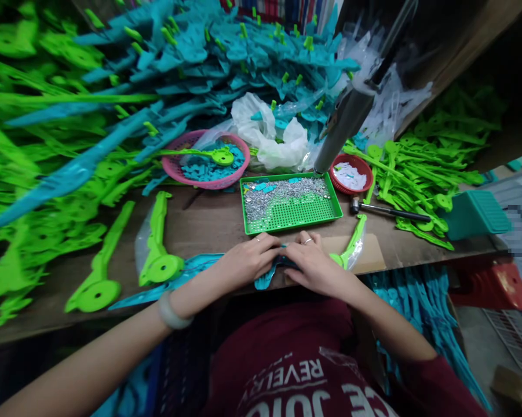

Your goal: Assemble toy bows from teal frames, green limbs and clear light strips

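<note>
Both of my hands are at the front edge of the workbench, close together over a long blue plastic part (200,264) with a blade-like end reaching left. My left hand (256,255) is closed on this part, its fingertips pressed near the middle. My right hand (310,262) grips the same part from the right, fingers bent over it. The fingers hide most of the spot between them. A green plastic arm with a round end (160,263) lies left of my left hand; another green arm (353,246) sticks out beyond my right hand.
A green perforated tray (304,214) of small metal pieces stands ahead, beside a pink basket (174,168) and a red basket (367,179). A hammer (393,212) lies right, below a grey upright tool (345,124). Blue parts (226,69) and green parts (35,145) are heaped behind.
</note>
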Tool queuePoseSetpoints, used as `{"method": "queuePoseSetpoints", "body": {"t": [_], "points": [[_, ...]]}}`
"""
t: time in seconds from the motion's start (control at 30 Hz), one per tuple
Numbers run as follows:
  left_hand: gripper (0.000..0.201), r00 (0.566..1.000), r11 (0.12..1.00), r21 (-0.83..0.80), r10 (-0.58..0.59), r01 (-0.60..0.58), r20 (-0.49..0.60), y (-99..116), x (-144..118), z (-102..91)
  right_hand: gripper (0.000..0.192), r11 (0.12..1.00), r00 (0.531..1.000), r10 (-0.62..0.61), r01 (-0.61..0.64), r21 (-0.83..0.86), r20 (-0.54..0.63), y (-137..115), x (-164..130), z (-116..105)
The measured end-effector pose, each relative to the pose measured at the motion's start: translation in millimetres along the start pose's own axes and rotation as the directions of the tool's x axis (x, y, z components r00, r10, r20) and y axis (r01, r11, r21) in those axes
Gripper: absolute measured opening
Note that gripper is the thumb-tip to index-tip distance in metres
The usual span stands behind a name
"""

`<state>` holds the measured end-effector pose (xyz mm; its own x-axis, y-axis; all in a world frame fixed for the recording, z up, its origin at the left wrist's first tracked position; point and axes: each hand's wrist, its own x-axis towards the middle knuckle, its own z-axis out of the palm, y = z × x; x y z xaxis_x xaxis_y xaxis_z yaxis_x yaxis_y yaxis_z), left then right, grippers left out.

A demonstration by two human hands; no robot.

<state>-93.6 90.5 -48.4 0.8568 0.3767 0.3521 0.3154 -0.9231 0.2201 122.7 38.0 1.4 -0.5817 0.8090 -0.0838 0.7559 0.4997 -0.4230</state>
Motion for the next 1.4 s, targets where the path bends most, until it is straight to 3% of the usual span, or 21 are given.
{"method": "queuePoseSetpoints", "body": {"t": [0.13,0.23,0.5,0.63,0.83,1.0,1.13,1.4], "points": [[0.023,0.999,0.999,-0.016,-0.033,0.033,0.000,1,-2,0.6,0.012,0.995,0.997,0.069,-0.067,-0.079,0.027,-2,1,7],[0.027,0.999,0.997,-0.064,-0.043,0.044,0.005,0,-4,-0.9,0.014,0.986,0.989,0.138,-0.133,-0.100,0.044,-6,2,10],[0.029,0.999,0.995,-0.092,-0.035,0.033,-0.018,-2,-6,0.0,0.009,0.979,0.973,0.197,-0.189,-0.071,0.123,-9,12,-7],[0.031,0.998,0.992,-0.111,-0.059,0.056,-0.027,1,-7,0.4,0.012,0.982,0.974,0.175,-0.184,0.052,0.147,4,12,-12],[0.023,0.990,0.982,-0.139,-0.133,0.125,-0.050,8,-2,3.3,0.007,0.961,0.989,0.130,-0.143,0.236,0.069,11,7,-8],[0.018,0.983,0.982,-0.040,-0.185,0.184,-0.020,13,3,5.2,0.011,0.994,0.995,0.094,-0.091,0.056,-0.041,11,5,2],[0.022,0.992,0.991,-0.022,-0.129,0.129,-0.010,14,3,4.0,0.022,0.981,0.987,0.101,-0.120,-0.154,-0.123,15,5,11],[0.023,0.992,0.992,-0.017,-0.123,0.124,0.037,17,9,-2.9,0.022,0.955,0.988,0.113,-0.137,-0.264,-0.103,8,8,14]]}}
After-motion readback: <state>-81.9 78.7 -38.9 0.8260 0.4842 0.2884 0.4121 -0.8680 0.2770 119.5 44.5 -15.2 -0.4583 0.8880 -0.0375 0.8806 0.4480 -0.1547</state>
